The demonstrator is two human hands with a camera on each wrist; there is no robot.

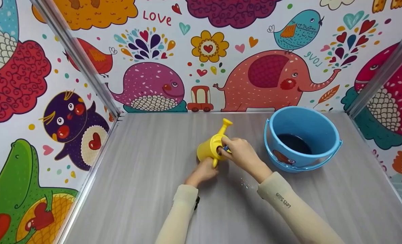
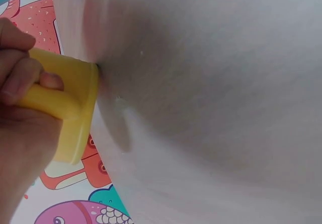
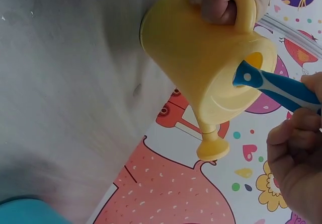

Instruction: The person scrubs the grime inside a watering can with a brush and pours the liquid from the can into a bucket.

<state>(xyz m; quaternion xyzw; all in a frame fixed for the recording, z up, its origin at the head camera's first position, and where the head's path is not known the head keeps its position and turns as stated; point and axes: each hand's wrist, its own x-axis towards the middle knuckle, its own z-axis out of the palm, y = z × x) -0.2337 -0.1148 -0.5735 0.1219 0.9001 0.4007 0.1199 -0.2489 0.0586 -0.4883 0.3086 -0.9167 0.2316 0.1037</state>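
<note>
The right grip [image 1: 243, 154] is closed on a blue tool handle [image 3: 282, 89] with white inlays, held between thumb and bent fingers. The inner end of that handle reaches into the top opening of a yellow watering can [image 1: 206, 150]; whatever lies beyond it is hidden inside. The left grip [image 1: 204, 170] is wrapped snugly round the can's yellow handle [image 2: 48, 101], fingers curled over it.

The can stands slightly left of the middle of the grey bench [image 1: 146, 145], nearer the far edge than the near one, its spout [image 1: 224, 127] pointing towards the far edge and a little right. Whether its whole base touches the bench I cannot tell.

Small shiny specks [image 1: 245, 183] dot the bench just below the right wrist. A blue bucket [image 1: 302, 123] stands near the far right corner, well apart from the can, dark at the bottom, with its carrying loop [image 1: 309, 168] lowered on the near side.

Pale sleeves [image 1: 295, 206] cover both forearms, the right one with dark lettering. Beyond the far edge rises a wall [image 1: 204, 20] printed with animals, hearts and flowers.
</note>
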